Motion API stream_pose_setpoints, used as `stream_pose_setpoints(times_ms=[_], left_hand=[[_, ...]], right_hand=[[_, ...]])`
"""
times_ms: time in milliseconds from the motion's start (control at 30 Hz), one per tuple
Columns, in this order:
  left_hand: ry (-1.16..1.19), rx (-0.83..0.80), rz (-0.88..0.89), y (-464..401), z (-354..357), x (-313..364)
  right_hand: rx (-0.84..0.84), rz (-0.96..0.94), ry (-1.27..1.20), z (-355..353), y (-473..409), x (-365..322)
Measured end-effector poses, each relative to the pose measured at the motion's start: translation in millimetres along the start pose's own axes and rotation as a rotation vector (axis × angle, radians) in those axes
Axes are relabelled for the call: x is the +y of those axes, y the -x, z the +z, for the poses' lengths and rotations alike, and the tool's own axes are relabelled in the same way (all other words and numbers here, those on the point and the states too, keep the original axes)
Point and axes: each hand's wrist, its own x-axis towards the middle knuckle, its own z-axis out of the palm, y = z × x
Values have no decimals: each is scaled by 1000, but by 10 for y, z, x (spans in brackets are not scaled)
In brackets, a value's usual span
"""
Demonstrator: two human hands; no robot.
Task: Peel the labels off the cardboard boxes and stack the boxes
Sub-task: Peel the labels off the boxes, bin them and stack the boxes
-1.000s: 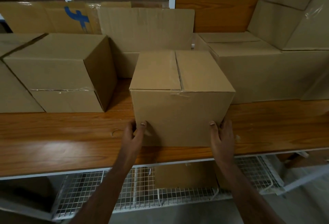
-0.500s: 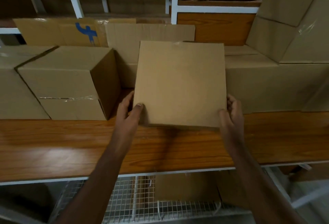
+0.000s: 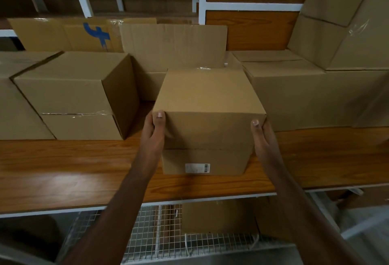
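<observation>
Both hands, left hand (image 3: 154, 126) and right hand (image 3: 263, 133), clasp the cardboard box (image 3: 208, 117) on the wooden bench (image 3: 73, 170), its label (image 3: 197, 168) facing the person low on the front, likely next to be peeled.

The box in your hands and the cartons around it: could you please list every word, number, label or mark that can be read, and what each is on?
White label on the near face of the held box: printed lines and a barcode, too small and blurred to read.
Blue painted mark on the flattened cardboard at the back left: a symbol, no legible letters.
No other text is visible.
</observation>
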Motion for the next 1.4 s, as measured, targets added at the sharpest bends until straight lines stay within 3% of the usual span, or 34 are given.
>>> stream_pose_setpoints(times_ms=[167,267,567,833,1233,1400], left_hand=[[-45,-42,-180,146,4,-316],[-34,-38,-233,196,18,-336],[-42,81,-99,5,-13,196],[-305,89,-111,-152,-56,670],[-449,-18,-174,-464,-105,691],[-308,-6,-301,-633,-90,643]], right_hand=[[-141,205,134,35,172,351],[-130,240,166,55,186,448],[51,27,170,-24,-35,-57],[-36,139,206,-98,-236,-436],[-36,55,531,-93,-431,-595],[98,-91,803,-10,-559,-697]])
